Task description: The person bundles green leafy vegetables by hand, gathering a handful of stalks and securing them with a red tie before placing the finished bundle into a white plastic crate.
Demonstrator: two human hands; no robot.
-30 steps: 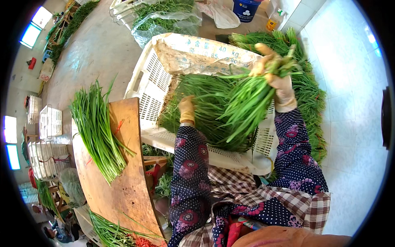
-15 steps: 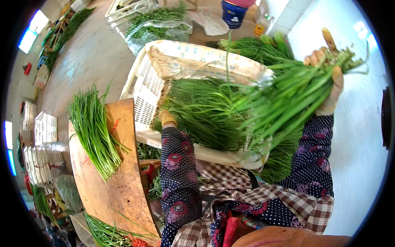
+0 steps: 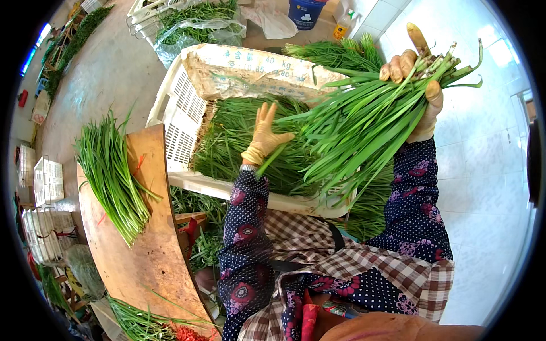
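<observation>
My right hand, in a pale glove, is raised at the right and closed around the root end of a bunch of garlic chives. The long green leaves fan down and left over the right end of a white plastic crate. Above the loose chives in the crate, my left hand, gloved too, has its fingers spread. A single green stem passes by its thumb and wrist; whether it touches the hand I cannot tell. The crate has a stained lining along its far side.
On the wooden board at the left lies another chive bunch, with red ties at its near end. More chives are heaped behind the crate. A blue bucket and bottle stand farther back, beside a tiled wall.
My left hand has lifted from the crate's left side, moved right and spread its fingers. My right hand has moved left and slightly up with the bunch. The whole view has shifted a little.
</observation>
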